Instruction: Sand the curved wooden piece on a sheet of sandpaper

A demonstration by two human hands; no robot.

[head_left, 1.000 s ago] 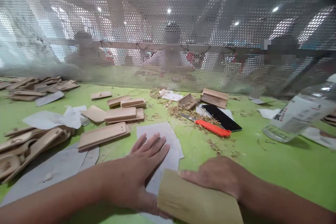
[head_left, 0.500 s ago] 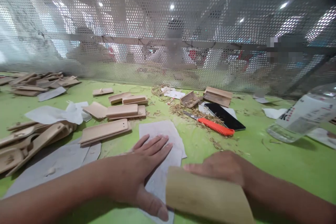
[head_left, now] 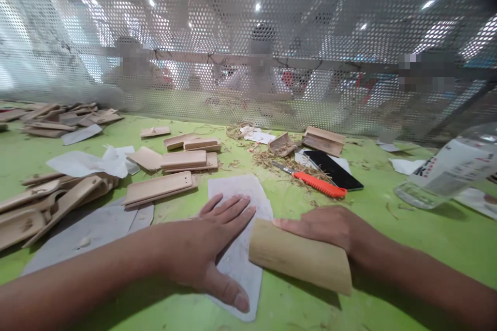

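Note:
My left hand (head_left: 212, 251) lies flat with spread fingers on a pale grey sheet of paper (head_left: 244, 292) on the green tabletop. In my right hand (head_left: 328, 227) is a curved, yellowish bamboo piece (head_left: 298, 258), gripped along its far side, index finger stretched along the edge. The bamboo's left end rests over the sheet's right edge, close to my left hand; its right end casts a shadow on the table. Whatever my right fingers do behind the bamboo is hidden. Beyond my hands lies an orange-handled utility knife (head_left: 320, 184), blade out, among shavings (head_left: 267, 160).
A black phone (head_left: 336, 171) lies by the knife. To the right a clear bottle (head_left: 446, 173) leans. Several carved bamboo pieces (head_left: 161, 189) lie left of centre, more (head_left: 73, 201) at the left on grey paper (head_left: 104, 232). A perforated screen (head_left: 248, 98) closes off the back.
My right hand has pushed the bamboo piece slightly away from me, so more of its near end shows. My left hand stays flat on the paper. The view has shifted slightly.

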